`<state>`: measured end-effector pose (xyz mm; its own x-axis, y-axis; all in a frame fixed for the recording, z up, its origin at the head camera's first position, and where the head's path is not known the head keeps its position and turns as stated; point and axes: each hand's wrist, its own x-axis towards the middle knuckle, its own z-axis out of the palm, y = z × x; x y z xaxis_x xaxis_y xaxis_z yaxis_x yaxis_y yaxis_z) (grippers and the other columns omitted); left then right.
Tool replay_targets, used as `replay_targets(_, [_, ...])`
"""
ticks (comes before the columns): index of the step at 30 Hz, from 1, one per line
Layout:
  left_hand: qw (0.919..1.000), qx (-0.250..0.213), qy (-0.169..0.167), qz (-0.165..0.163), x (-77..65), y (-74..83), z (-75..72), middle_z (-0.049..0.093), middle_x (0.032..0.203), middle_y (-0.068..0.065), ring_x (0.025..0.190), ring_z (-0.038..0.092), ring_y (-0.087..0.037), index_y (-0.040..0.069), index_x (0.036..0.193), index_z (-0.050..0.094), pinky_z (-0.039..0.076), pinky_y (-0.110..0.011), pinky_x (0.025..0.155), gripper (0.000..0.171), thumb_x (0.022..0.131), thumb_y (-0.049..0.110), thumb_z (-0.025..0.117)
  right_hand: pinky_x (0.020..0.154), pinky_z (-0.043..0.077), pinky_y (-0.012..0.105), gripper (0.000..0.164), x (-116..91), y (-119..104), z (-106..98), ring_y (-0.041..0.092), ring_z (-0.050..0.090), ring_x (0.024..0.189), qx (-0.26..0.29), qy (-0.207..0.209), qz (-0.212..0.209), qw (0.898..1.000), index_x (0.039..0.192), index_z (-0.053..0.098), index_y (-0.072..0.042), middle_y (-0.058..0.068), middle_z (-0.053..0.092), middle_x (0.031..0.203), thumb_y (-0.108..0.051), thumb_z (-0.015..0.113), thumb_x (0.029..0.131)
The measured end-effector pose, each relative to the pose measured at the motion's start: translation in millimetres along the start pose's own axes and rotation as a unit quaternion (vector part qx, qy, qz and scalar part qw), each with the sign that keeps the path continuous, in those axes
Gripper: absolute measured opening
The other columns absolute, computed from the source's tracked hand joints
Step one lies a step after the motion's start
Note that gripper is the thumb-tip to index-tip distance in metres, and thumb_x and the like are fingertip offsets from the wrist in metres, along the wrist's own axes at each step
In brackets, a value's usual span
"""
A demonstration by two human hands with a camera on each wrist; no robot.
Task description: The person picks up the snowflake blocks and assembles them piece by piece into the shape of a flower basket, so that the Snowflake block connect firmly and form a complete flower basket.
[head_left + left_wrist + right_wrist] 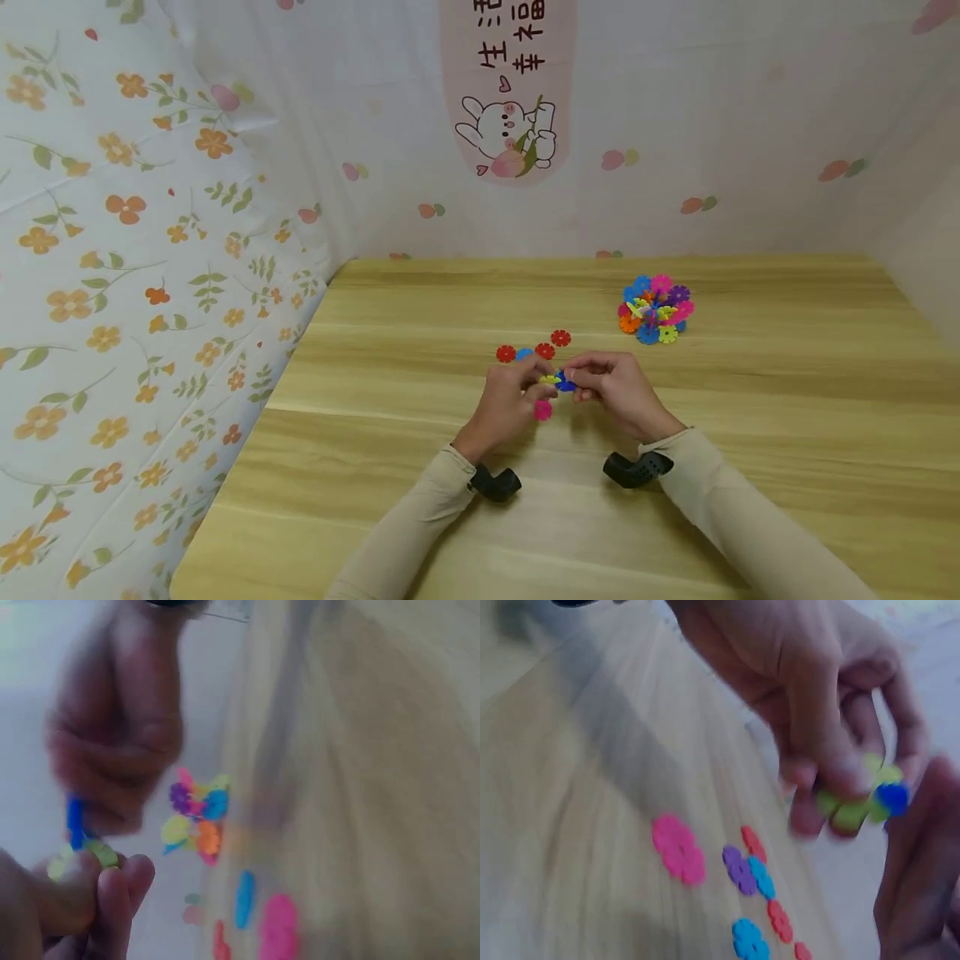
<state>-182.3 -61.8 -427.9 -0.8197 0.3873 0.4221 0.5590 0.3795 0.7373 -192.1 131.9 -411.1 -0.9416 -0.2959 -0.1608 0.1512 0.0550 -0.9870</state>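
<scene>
My left hand [508, 407] pinches a yellow-green notched flower disc [849, 813] between thumb and fingers. Facing it, my right hand [617, 390] pinches a dark blue flower disc [567, 382] by its edge. In the right wrist view the blue disc meets the rim of the yellow-green one, standing crosswise to it. Part of each disc is hidden behind fingertips. Both hands are close over the table, above a loose pink disc [543, 410].
Beyond my hands lie loose red discs [560, 337], a light blue disc [523, 355] and a purple disc [739, 870]. An assembled cluster of multicoloured discs [654, 312] stands at the back right of the wooden table [375, 467]. Patterned cloth [360, 125] hangs behind.
</scene>
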Motion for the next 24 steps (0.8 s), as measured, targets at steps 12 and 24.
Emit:
replay_targets(12, [0.9960,-0.039,0.035,-0.073,5.9,-4.2,-33.9,0.075,0.099,-0.003,0.070,0.065,-0.023,0.015,0.110,0.074,0.054,-0.025,0.064,0.023,0.094,0.004,0.062,0.056,0.044,0.026,0.023,7,23,32,0.010,0.050,0.063,-0.496,-0.050,-0.187,0.847,0.091,0.073,-0.003,0.000,0.060,0.076,-0.020,0.082,0.080])
replay_targets(24, [0.9963,-0.050,0.026,-0.066,3.3,-5.7,-31.5,0.075,0.102,-0.001,0.085,0.068,-0.013,0.014,0.109,0.074,0.056,-0.028,0.075,0.016,0.097,0.016,0.065,0.058,0.043,0.024,0.016,13,16,21,0.008,0.051,0.064,-0.411,-0.091,-0.164,0.892,0.073,0.066,-0.012,-0.005,0.059,0.069,0.001,0.077,0.076])
